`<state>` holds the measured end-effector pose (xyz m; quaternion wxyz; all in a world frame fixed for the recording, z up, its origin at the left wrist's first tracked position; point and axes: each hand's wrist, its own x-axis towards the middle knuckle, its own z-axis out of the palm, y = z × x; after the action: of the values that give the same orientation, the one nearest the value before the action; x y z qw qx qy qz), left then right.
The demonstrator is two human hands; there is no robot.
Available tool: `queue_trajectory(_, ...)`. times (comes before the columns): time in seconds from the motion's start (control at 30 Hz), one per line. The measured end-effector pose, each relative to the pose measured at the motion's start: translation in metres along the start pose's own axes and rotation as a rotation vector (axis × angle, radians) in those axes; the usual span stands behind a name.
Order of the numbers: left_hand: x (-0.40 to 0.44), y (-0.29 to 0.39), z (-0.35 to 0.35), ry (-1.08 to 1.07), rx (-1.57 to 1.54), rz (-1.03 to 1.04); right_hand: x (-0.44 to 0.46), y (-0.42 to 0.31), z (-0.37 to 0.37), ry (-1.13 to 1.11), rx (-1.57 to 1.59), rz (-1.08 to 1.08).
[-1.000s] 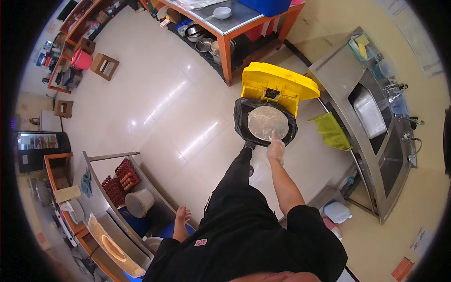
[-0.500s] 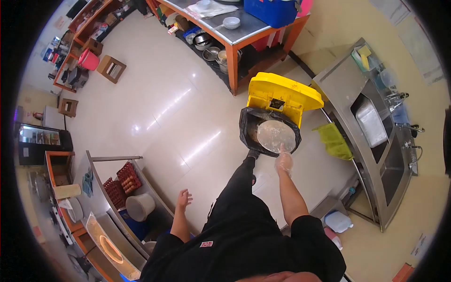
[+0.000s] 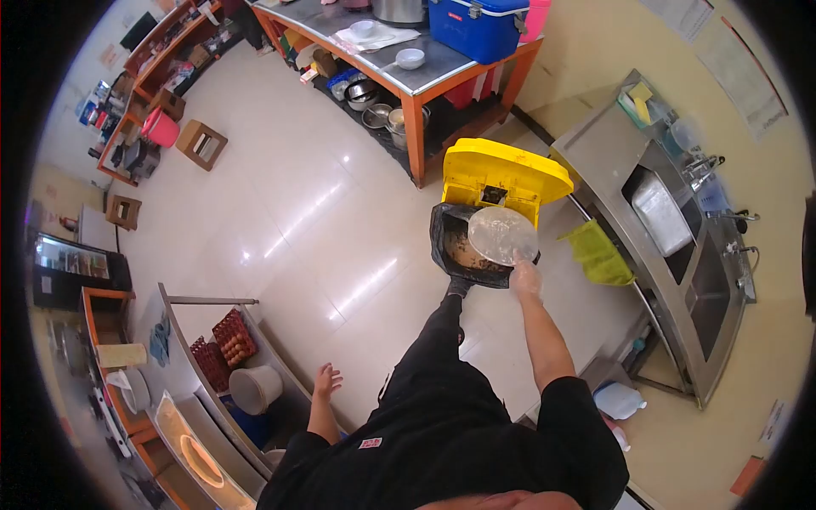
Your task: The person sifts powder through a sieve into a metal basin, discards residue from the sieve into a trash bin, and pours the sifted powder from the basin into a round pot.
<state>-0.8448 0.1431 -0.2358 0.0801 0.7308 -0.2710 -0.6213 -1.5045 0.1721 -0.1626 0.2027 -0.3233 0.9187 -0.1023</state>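
Observation:
My right hand (image 3: pixel 526 280), in a clear plastic glove, grips the near edge of a round, translucent, smeared disc (image 3: pixel 503 235). It looks like a plastic lid, though I cannot be sure. The disc is tilted over the right side of a bin lined with a black bag (image 3: pixel 439 242). Brownish waste (image 3: pixel 466 252) shows inside the bag, and the yellow bin lid (image 3: pixel 508 168) stands raised behind it. My bare left hand (image 3: pixel 326 380) hangs away from the bin, fingers apart, holding nothing. My foot (image 3: pixel 459 286) is at the bin's near edge.
A steel sink unit (image 3: pixel 605 153) runs along the right wall, with a green cloth (image 3: pixel 598 253) on its rail. Beyond the bin stands an orange-framed table (image 3: pixel 414 127) bearing a blue cooler (image 3: pixel 476 31). At lower left, a steel rack holds egg trays (image 3: pixel 231 336) and a bucket (image 3: pixel 255 389).
My right hand and the disc have shifted slightly right, and more of the waste in the bag shows. The whole view has tilted up a little. My left hand stays open.

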Motion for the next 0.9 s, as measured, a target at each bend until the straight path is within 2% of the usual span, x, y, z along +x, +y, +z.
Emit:
queue_trajectory(0.07, -0.004, 0.004, 0.003, -0.005, 0.017, 0.016, 0.013, 0.012, 0.005, -0.033, 0.074, 0.081)
queue_trajectory(0.13, -0.006, 0.007, 0.008, -0.008, 0.023, 0.019, 0.051, 0.044, 0.043, -0.046, 0.191, 0.201)
queue_trajectory(0.23, 0.002, 0.004, 0.015, -0.016, 0.004, 0.038, 0.044, 0.036, 0.027, -0.049, 0.691, 0.385)
queue_trajectory(0.27, 0.006, 0.002, 0.019, -0.027, -0.005, 0.061, 0.04, 0.037, 0.023, 0.014, 0.375, 0.252)
queue_trajectory(0.37, -0.011, -0.01, 0.021, -0.056, 0.113, 0.01, 0.05, 0.066, 0.057, 0.103, 0.344, 0.226)
queue_trajectory(0.4, -0.006, 0.003, 0.026, -0.06, 0.158, 0.0, 0.032, 0.049, 0.033, 0.129, 0.289, 0.105)
queue_trajectory(0.5, -0.001, -0.011, 0.017, -0.02, -0.023, 0.049, 0.014, 0.032, 0.011, 0.015, 0.073, 0.045)
queue_trajectory(0.57, 0.015, -0.039, -0.003, -0.01, 0.045, 0.088, 0.032, 0.074, 0.054, -0.03, -0.016, -0.206)
queue_trajectory(0.6, 0.021, -0.053, -0.015, -0.021, 0.046, 0.172, -0.01, 0.039, 0.017, -0.12, 0.354, -0.188)
queue_trajectory(0.7, 0.0, -0.068, -0.015, 0.111, -0.086, 0.098, -0.061, -0.004, 0.019, -0.237, 0.701, -0.143)
queue_trajectory(0.77, -0.002, -0.079, -0.014, 0.135, -0.072, -0.003, -0.1, -0.053, -0.022, -0.635, 0.521, 0.018)
queue_trajectory(0.9, -0.011, -0.089, -0.011, 0.122, -0.092, -0.065, -0.145, -0.127, -0.004, -0.758, 0.579, -0.168)
